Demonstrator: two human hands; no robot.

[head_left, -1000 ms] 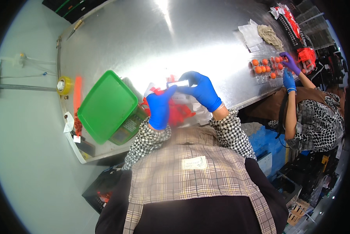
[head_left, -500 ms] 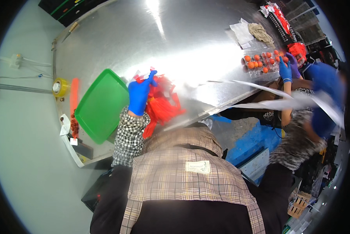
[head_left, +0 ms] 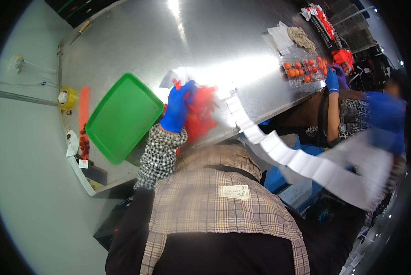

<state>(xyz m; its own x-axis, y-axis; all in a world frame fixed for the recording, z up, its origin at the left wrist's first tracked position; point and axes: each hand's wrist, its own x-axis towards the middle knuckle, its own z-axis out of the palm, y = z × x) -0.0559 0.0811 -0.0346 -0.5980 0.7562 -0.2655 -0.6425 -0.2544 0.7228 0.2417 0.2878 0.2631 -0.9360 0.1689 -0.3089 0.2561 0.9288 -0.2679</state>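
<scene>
My left hand [head_left: 177, 109], in a blue glove, is closed on a bunch of red netting [head_left: 201, 112] at the near edge of the metal table. The netting is blurred and hangs to the right of the fingers. White paper pieces [head_left: 183, 73] show just beyond that hand. Far off to the right, my right hand [head_left: 386, 120], also blue-gloved, is smeared by motion. A long white strip of labels [head_left: 290, 158] runs from it, sagging in folds, back to the table edge. Left of my left hand lies a green tray [head_left: 123, 117], with nothing in it.
A roll of yellow tape [head_left: 67, 98], a red strip [head_left: 83, 110] and a knife [head_left: 81, 32] lie along the table's left side. On the right, a co-worker's gloved hands [head_left: 332, 81] are at clear packs of orange-red round produce [head_left: 297, 72]. A cloth [head_left: 301, 39] lies beyond.
My right hand has shifted down a little, and the white strip now sags in a longer curve. My left hand has moved slightly right with the netting. The green tray has shifted slightly.
</scene>
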